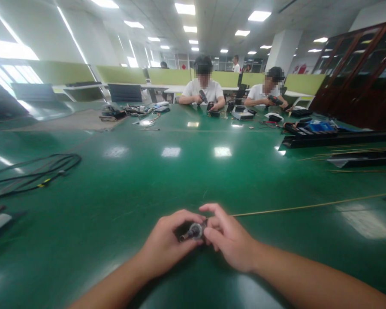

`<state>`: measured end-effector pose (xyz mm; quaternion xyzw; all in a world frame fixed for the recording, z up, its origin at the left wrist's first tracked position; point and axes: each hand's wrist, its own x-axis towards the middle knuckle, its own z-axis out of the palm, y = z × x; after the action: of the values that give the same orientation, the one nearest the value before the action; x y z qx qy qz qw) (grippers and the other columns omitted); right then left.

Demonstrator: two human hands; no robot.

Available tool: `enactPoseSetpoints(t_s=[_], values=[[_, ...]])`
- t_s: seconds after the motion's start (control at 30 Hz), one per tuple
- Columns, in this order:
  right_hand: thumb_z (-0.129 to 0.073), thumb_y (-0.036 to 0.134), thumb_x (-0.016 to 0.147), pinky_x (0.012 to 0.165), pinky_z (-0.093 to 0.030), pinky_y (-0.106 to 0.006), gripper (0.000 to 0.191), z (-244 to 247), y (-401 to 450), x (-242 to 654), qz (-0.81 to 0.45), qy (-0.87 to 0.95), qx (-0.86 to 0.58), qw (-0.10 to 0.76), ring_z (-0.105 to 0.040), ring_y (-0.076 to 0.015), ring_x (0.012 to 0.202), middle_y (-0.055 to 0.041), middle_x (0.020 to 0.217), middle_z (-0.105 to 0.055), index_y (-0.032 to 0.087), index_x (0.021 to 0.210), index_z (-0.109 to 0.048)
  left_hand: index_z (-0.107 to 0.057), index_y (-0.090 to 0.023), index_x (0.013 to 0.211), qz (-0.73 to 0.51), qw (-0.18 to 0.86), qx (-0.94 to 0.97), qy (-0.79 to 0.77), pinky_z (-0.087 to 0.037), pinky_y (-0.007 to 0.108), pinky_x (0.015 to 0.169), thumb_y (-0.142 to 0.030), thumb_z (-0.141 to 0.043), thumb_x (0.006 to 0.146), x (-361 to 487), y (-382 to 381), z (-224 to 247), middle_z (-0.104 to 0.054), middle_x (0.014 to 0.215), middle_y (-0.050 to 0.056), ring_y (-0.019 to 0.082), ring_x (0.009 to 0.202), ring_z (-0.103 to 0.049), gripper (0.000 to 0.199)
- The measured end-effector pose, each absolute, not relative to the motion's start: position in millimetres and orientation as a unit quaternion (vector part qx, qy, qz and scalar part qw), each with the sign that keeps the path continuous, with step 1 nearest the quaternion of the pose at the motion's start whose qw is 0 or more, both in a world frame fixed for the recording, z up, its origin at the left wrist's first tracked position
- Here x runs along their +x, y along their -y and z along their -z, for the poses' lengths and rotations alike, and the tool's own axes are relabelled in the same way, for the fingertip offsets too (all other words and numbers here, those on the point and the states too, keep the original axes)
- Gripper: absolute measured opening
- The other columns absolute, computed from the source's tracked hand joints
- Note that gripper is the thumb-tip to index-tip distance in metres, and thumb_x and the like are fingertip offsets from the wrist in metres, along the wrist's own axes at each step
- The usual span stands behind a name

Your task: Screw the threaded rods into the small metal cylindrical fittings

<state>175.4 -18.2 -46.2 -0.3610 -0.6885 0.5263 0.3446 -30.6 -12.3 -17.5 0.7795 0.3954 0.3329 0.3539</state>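
Low over the green table, my left hand (169,240) curls its thumb and fingers around a small round metal part with a dark stub shaft (195,231). The shaft points toward me and to the left. My right hand (230,238) meets the part's right side, thumb and curled fingers closed against it while the index finger is raised. Its far side is hidden by my fingers. A thin yellowish rod (309,208) runs from behind my right hand toward the right edge; whether it touches the hand I cannot tell.
A coiled black cable (51,169) lies at left. Black metal channels (366,159) and thin rods are at right. Across the green table (167,176), two people (203,90) handle power tools among electronic parts. A tool pile (321,126) sits at far right.
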Motion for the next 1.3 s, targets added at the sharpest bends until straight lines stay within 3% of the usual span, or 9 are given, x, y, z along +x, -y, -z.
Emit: enactPoseSetpoints(t_s=[0.2, 0.37, 0.67, 1.03, 1.3], values=[[-0.042, 0.019, 0.098, 0.065, -0.041, -0.026, 0.036, 45.0, 18.9, 178.3, -0.515, 0.698, -0.357, 0.348, -0.054, -0.0124, 0.062, 0.0053, 0.071, -0.058, 0.023, 0.134, -0.043, -0.069, -0.023, 0.104, -0.332, 0.350, 0.781, -0.397, -0.052, 0.026, 0.081, -0.022, -0.076, 0.077, -30.0, 14.4, 19.4, -0.074, 0.100, 0.002, 0.017, 0.090, -0.069, 0.028], [-0.043, 0.026, 0.100, 0.065, -0.040, -0.026, 0.034, 44.9, 19.6, 179.0, -0.512, 0.701, -0.357, 0.344, -0.053, -0.0130, 0.062, 0.0063, 0.067, -0.056, 0.022, 0.134, -0.044, -0.070, -0.020, 0.095, -0.331, 0.360, 0.772, -0.405, -0.050, 0.024, 0.074, -0.031, -0.079, 0.076, -27.7, 18.6, 12.7, -0.073, 0.087, 0.000, 0.016, 0.078, -0.067, 0.024], [-0.039, 0.025, 0.101, 0.065, -0.042, -0.026, 0.036, 43.5, 20.2, 178.9, -0.529, 0.699, -0.354, 0.326, -0.054, -0.0131, 0.062, 0.0044, 0.070, -0.058, 0.020, 0.136, -0.043, -0.072, -0.018, 0.087, -0.321, 0.376, 0.753, -0.434, -0.048, 0.024, 0.069, -0.037, -0.078, 0.077, -29.2, 14.2, 12.0, -0.072, 0.080, 0.000, 0.016, 0.073, -0.065, 0.023], [-0.043, 0.024, 0.099, 0.065, -0.041, -0.026, 0.038, 39.8, 20.1, 179.4, -0.508, 0.716, -0.361, 0.314, -0.054, -0.0133, 0.063, 0.0041, 0.071, -0.060, 0.021, 0.138, -0.042, -0.069, -0.016, 0.083, -0.318, 0.385, 0.750, -0.435, -0.048, 0.024, 0.067, -0.040, -0.077, 0.077, -29.0, 10.9, 16.6, -0.070, 0.077, 0.001, 0.016, 0.071, -0.063, 0.026], [-0.051, 0.025, 0.096, 0.059, -0.036, -0.024, 0.041, 41.3, 21.4, 178.7, -0.508, 0.706, -0.363, 0.335, -0.048, -0.0120, 0.058, 0.0076, 0.065, -0.052, 0.023, 0.136, -0.043, -0.073, -0.020, 0.094, -0.337, 0.341, 0.762, -0.435, -0.050, 0.025, 0.072, -0.032, -0.076, 0.079, -27.5, 12.2, 12.8, -0.073, 0.087, 0.002, 0.016, 0.077, -0.066, 0.020]])
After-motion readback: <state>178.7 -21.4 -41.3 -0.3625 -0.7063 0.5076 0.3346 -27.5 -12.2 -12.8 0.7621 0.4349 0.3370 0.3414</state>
